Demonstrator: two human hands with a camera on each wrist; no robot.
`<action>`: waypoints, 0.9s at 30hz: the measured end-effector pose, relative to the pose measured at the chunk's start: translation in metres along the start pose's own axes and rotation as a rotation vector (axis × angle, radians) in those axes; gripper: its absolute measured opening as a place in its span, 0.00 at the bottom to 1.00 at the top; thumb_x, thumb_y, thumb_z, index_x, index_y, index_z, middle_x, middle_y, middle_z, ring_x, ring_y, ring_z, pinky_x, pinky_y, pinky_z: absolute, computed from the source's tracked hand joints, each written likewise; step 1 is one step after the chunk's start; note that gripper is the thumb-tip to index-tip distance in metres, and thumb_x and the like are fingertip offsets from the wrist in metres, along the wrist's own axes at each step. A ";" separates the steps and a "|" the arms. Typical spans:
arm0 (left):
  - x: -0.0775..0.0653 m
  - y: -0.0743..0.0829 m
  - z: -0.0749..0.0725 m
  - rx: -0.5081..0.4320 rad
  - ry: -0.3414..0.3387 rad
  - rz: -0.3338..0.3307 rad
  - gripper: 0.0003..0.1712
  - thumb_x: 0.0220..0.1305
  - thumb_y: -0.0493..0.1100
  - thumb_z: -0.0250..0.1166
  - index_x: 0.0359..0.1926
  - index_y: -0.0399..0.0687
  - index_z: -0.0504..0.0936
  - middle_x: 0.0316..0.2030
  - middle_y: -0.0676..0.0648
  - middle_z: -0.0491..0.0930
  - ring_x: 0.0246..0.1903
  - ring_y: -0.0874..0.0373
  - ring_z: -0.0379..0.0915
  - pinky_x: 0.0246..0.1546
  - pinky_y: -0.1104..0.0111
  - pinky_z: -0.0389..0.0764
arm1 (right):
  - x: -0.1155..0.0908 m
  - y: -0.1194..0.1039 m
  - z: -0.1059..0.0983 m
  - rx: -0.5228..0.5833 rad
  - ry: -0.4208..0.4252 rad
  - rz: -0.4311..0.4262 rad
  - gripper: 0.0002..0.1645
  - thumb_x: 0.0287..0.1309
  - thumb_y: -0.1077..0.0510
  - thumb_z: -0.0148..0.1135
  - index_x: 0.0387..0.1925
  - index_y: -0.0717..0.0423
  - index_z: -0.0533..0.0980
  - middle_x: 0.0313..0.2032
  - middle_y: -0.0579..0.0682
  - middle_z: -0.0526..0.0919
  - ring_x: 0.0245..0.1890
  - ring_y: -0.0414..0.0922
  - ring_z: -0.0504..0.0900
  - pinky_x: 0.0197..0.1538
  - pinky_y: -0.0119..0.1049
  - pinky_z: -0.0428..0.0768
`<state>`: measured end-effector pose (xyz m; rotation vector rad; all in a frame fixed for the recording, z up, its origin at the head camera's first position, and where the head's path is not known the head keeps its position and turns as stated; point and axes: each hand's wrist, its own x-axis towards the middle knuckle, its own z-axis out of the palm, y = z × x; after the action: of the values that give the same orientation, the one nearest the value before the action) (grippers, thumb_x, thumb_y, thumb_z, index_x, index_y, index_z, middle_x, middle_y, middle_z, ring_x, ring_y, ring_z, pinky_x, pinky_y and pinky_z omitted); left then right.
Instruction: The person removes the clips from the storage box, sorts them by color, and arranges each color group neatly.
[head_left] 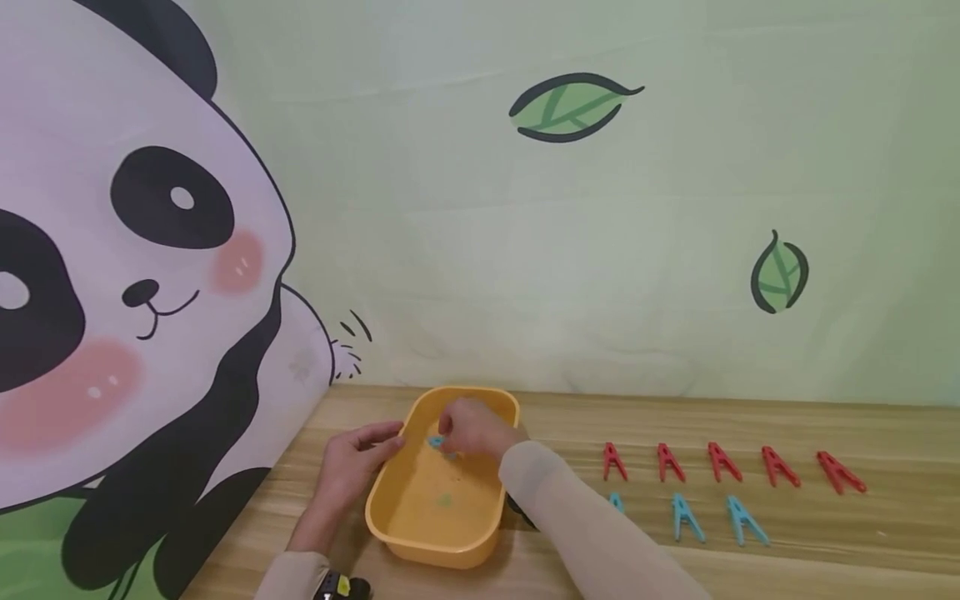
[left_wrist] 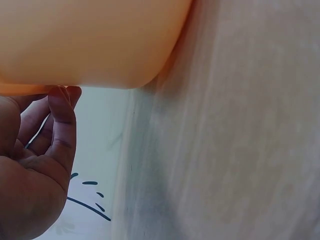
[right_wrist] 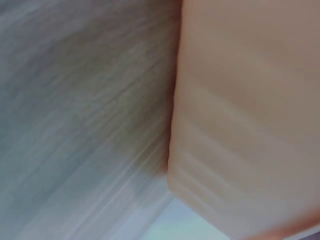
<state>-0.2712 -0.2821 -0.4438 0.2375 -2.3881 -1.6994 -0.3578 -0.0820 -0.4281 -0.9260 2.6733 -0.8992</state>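
A yellow plastic tub (head_left: 442, 533) stands on the wooden table. My left hand (head_left: 356, 462) holds its left rim, with the fingertips at the edge; in the left wrist view, that hand (left_wrist: 40, 150) meets the rim beside the outer wall (left_wrist: 100, 45). My right hand (head_left: 476, 427) reaches down inside the tub from the right, its fingers curled at a light blue clothespin (head_left: 436, 442). Most of that clothespin is hidden behind the fingers. In the right wrist view the tub's ribbed outer wall (right_wrist: 240, 110) shows, but not the hand.
Right of the tub, several red clothespins (head_left: 723, 462) lie in a row. Nearer, blue clothespins (head_left: 686, 518) form a second row, one (head_left: 617, 502) partly hidden by the right sleeve (head_left: 577, 517). A printed panda backdrop (head_left: 480, 250) rises behind the table (head_left: 825, 542).
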 end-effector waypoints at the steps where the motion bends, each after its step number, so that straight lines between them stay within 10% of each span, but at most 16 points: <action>1: 0.000 0.000 0.000 -0.001 0.000 -0.001 0.17 0.69 0.39 0.74 0.55 0.37 0.89 0.51 0.41 0.89 0.42 0.59 0.84 0.40 0.74 0.84 | -0.001 -0.001 0.000 -0.009 0.000 0.005 0.08 0.61 0.61 0.77 0.39 0.60 0.86 0.33 0.46 0.84 0.34 0.41 0.79 0.44 0.34 0.81; 10: -0.002 0.000 -0.001 -0.012 -0.003 0.005 0.18 0.69 0.40 0.74 0.56 0.36 0.89 0.50 0.41 0.89 0.40 0.61 0.83 0.39 0.74 0.84 | -0.009 -0.008 -0.002 -0.010 0.010 -0.049 0.06 0.63 0.58 0.76 0.38 0.56 0.87 0.32 0.43 0.85 0.33 0.39 0.78 0.43 0.31 0.79; 27: -0.002 0.002 0.000 0.019 0.001 0.003 0.17 0.70 0.40 0.73 0.57 0.37 0.89 0.50 0.41 0.89 0.42 0.60 0.83 0.40 0.75 0.83 | -0.060 -0.011 -0.029 0.323 0.123 -0.188 0.07 0.66 0.59 0.74 0.42 0.56 0.85 0.36 0.42 0.85 0.38 0.39 0.82 0.45 0.34 0.83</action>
<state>-0.2692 -0.2813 -0.4415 0.2367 -2.4041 -1.6753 -0.3141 -0.0382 -0.3998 -1.0836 2.4579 -1.4205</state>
